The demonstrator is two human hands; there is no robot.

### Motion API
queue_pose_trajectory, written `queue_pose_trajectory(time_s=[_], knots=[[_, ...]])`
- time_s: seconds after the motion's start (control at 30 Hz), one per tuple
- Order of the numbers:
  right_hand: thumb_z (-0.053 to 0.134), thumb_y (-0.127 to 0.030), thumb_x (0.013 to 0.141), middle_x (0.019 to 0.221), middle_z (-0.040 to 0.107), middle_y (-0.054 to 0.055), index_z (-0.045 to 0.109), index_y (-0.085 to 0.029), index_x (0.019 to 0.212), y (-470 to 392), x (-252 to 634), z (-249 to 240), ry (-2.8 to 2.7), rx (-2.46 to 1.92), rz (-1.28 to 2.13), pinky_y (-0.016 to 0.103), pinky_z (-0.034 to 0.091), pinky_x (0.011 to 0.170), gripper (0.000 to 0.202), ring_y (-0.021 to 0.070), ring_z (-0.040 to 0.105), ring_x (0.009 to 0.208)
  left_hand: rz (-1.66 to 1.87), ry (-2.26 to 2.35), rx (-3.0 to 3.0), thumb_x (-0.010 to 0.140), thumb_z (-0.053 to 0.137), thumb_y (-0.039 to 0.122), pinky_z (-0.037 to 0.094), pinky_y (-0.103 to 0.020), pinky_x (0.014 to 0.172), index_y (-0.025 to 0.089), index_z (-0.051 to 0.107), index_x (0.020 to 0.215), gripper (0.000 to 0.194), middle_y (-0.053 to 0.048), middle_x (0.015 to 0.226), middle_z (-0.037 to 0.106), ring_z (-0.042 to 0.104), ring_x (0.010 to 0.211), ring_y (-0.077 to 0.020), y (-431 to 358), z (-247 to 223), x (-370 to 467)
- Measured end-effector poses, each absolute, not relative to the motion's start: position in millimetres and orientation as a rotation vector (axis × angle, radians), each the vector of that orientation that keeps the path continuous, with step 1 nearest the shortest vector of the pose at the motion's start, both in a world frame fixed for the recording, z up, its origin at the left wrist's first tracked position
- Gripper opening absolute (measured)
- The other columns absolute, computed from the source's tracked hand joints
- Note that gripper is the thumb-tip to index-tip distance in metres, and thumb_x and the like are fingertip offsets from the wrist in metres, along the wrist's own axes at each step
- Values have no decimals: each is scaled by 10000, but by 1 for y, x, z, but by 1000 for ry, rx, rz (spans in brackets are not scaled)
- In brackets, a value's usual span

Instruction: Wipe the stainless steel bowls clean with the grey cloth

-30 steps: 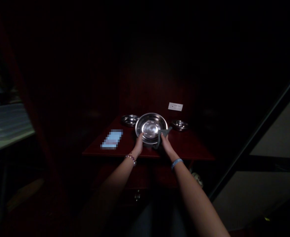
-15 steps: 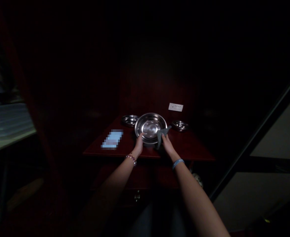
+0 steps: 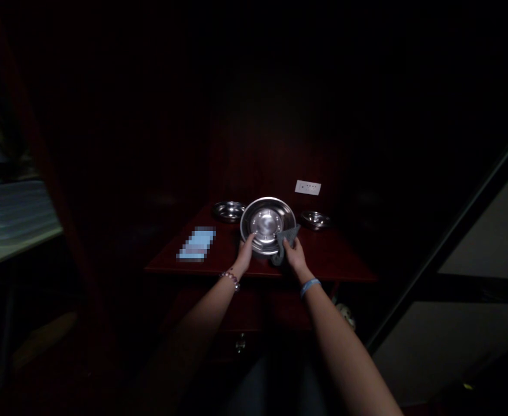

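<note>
A shiny steel bowl (image 3: 268, 222) is held up over the dark red tabletop (image 3: 323, 260), tilted so that its inside faces me. My left hand (image 3: 246, 254) grips its lower left rim, thumb inside and fingers hidden behind. At the lower right rim, my right hand (image 3: 295, 254) pinches a grey cloth (image 3: 287, 234) against the bowl; part of the cloth hangs down below the rim. Behind on the left lies a second steel bowl (image 3: 228, 211), and a smaller-looking steel bowl (image 3: 316, 219) lies at the right.
A pixelated light-blue flat patch (image 3: 197, 244) lies on the table's left side. A white power socket (image 3: 308, 188) is on the back wall. Below the tabletop is a drawer with a metal handle (image 3: 240, 343). Stacked clear containers (image 3: 15, 211) stand at far left.
The held bowl has shifted slightly right and turned a little. The cloth's folds have changed at the right rim, where my right hand has moved slightly.
</note>
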State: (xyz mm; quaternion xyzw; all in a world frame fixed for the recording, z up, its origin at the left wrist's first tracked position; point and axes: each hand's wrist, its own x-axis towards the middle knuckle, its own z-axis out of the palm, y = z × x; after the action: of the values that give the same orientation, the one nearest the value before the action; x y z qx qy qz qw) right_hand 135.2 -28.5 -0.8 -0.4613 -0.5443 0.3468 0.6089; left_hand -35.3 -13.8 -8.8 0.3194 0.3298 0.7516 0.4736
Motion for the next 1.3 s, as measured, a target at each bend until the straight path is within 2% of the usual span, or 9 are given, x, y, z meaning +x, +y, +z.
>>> queue_pose_trajectory(time_s=[0.13,0.23,0.37,0.47,0.67,0.8,0.93,1.1,1.3], knots=[[704,-403,802,1181,747,94,640,-222,1095,-30,133,0,-1158,-1079,819,376,531,1007,350,215,704,1077,1817,798,731,724,769,368,474,-433,1083,179,756,991,327,-71,1080,784,693,1098,-262,-9,-13,-37],[753,-370,772,1065,767,85,646,-207,1037,-35,132,5,-1126,-1096,941,348,580,893,329,206,727,965,1818,811,733,729,761,388,470,-436,1089,194,760,980,317,-72,1108,780,683,1133,-271,-9,-12,-38],[732,-315,823,993,761,76,625,-196,1082,-45,131,12,-1050,-1190,1134,314,611,669,304,187,714,769,1804,824,741,726,764,415,461,-446,1094,195,751,1004,354,-91,1149,768,670,1166,-286,-9,-13,-39],[731,-286,834,980,757,69,633,-197,1071,-52,131,17,-1018,-1212,1197,274,602,591,271,168,698,728,1803,817,766,712,766,420,461,-442,1088,187,748,1004,374,-99,1143,767,675,1156,-288,-6,-15,-39],[723,-244,827,934,753,78,649,-182,1031,-56,130,22,-980,-1264,1170,328,622,591,226,185,695,689,1789,854,757,657,803,455,449,-448,1084,160,748,1008,462,-107,1099,774,690,1113,-274,-3,-16,-38],[759,-249,797,851,743,62,643,-176,1005,-54,127,20,-961,-1261,1125,296,588,534,249,191,687,665,1776,876,736,649,803,458,445,-453,1086,159,748,1001,465,-99,1059,780,688,1123,-279,-6,-14,-37],[771,-257,771,822,732,55,641,-180,989,-54,125,20,-969,-1263,1118,305,585,535,265,185,674,632,1755,828,749,691,768,472,463,-420,1075,161,755,989,431,-94,1056,787,692,1118,-271,-8,-10,-37],[695,-177,778,808,724,22,625,-202,989,-57,121,24,-952,-1248,1140,279,577,559,224,168,667,642,1733,773,747,760,721,461,465,-404,1087,172,757,954,350,-89,1056,793,692,1121,-262,-10,-6,-36],[705,-145,740,834,726,-1,583,-230,1053,-62,122,21,-911,-1240,1245,267,572,574,346,159,682,676,1754,771,753,810,687,433,444,-405,1122,197,759,962,290,-83,1121,787,658,1213,-268,-18,1,-35]])
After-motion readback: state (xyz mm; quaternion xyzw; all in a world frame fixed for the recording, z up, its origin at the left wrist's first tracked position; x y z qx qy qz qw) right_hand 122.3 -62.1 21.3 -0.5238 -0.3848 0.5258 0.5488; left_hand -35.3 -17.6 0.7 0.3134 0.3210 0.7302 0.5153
